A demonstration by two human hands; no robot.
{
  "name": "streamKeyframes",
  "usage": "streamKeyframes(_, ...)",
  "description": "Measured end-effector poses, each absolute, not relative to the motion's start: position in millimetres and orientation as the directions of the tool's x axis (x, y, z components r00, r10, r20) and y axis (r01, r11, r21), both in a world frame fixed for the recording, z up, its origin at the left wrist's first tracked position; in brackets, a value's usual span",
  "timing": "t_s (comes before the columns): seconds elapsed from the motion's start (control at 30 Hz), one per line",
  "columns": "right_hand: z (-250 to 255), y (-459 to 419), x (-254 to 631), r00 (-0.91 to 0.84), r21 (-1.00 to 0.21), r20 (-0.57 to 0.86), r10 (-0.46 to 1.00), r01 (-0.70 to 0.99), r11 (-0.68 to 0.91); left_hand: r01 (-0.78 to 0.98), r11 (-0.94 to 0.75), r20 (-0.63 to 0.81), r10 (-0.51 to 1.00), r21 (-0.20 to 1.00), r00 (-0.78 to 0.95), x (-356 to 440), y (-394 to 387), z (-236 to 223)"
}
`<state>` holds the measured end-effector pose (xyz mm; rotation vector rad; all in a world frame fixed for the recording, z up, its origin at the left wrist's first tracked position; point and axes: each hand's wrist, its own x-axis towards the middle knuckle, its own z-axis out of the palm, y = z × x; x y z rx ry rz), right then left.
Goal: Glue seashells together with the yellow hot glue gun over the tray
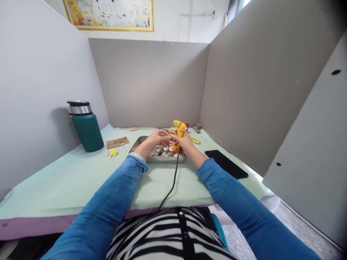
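Observation:
My right hand (pixel 186 141) is closed around the handle of a yellow hot glue gun (pixel 179 126), whose black cord (pixel 175 177) runs down over the table edge. Its thumb reaches left toward my left hand (pixel 158 138). My left hand's fingers are bent and pinched together; whatever small piece they hold is too small to name. Both hands are over a metal tray (pixel 168 159) of shells and pebbles (pixel 162 151). An orange piece (pixel 175 147) shows below my right hand.
A green bottle (pixel 87 131) stands left, near a wooden board (pixel 117 142) and a small piece with a yellow star (pixel 113 152). Yellow scissor-like handles (pixel 195 141) and grey lumps (pixel 197 128) lie behind. A black phone-like slab (pixel 226 164) is right. Grey panels (pixel 149 79) enclose the table.

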<state>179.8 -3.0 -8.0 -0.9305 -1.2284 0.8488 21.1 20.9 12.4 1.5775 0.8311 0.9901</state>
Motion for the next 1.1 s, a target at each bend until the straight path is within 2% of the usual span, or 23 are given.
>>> streamKeyframes(0.6,-8.2,-2.2,178.4,0.162,-0.932,0.359,0.919,0.003,0.363,0.028,-0.334,0.309,0.898,0.942,0.313,24.4,24.6,9.9)
streamKeyframes(0.7,-9.7,1.8,179.6,0.215,-0.927,0.374,0.902,0.047,0.372,0.126,-0.354,0.308,0.908,0.927,0.286,22.8,22.4,13.8)
streamKeyframes(0.87,-12.4,11.5,189.1,0.366,-0.911,0.394,0.843,0.278,0.305,0.465,-0.357,0.245,0.927,0.810,0.286,18.8,21.6,16.9)
streamKeyframes(1.0,-15.2,15.8,197.1,0.373,-0.864,0.428,0.823,0.436,0.252,0.534,-0.323,0.117,0.916,0.781,0.383,18.4,25.8,12.4)
streamKeyframes(1.1,-17.8,17.1,198.6,0.345,-0.850,0.434,0.832,0.462,0.253,0.576,-0.337,0.133,0.921,0.744,0.367,15.2,32.0,9.7)
